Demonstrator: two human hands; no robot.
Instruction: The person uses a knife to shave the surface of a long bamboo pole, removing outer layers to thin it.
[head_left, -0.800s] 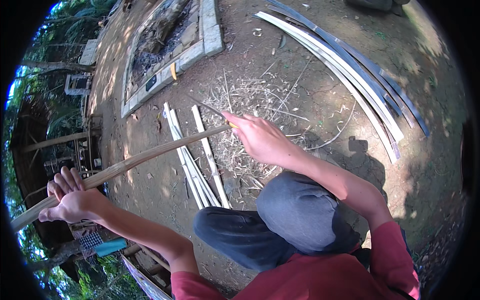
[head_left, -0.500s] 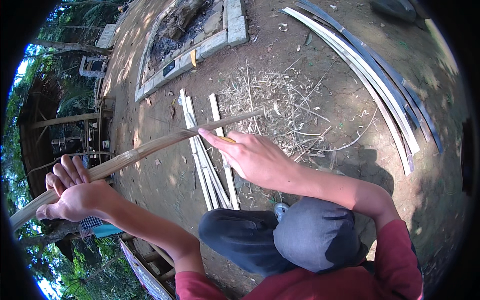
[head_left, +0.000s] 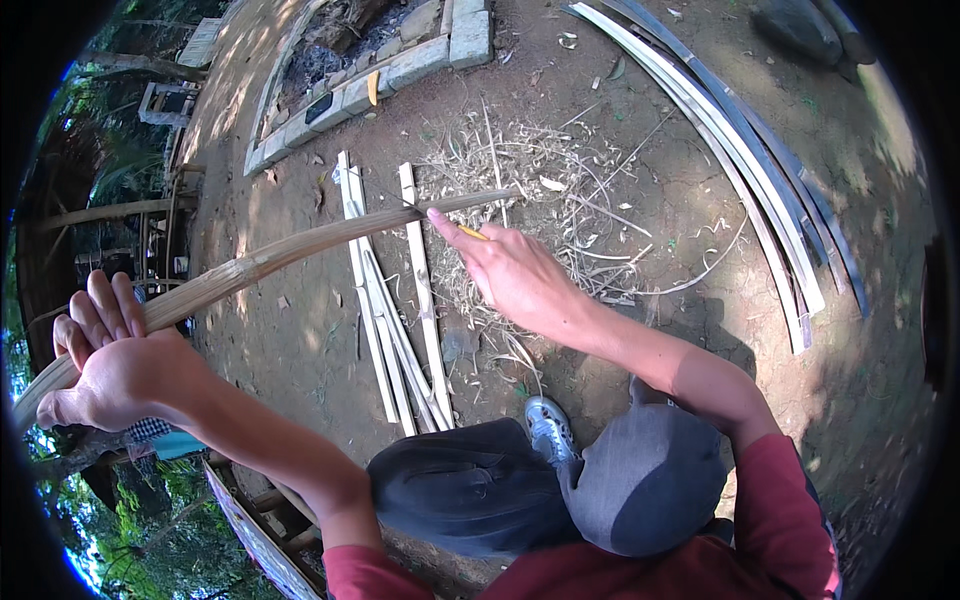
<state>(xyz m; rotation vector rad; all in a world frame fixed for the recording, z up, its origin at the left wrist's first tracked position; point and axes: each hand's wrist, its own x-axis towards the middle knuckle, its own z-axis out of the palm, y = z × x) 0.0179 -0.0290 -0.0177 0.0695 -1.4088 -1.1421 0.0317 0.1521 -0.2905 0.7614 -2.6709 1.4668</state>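
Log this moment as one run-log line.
left hand: grips bamboo strip end | right hand: holds yellow-handled tool at strip | ground: cut slats, shavings, long strips

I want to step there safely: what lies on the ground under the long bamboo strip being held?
Under the bamboo strip lie pale split bamboo slats on bare dirt, with shavings beneath its far end. The left hand grips its near end, hiding whatever is below there.
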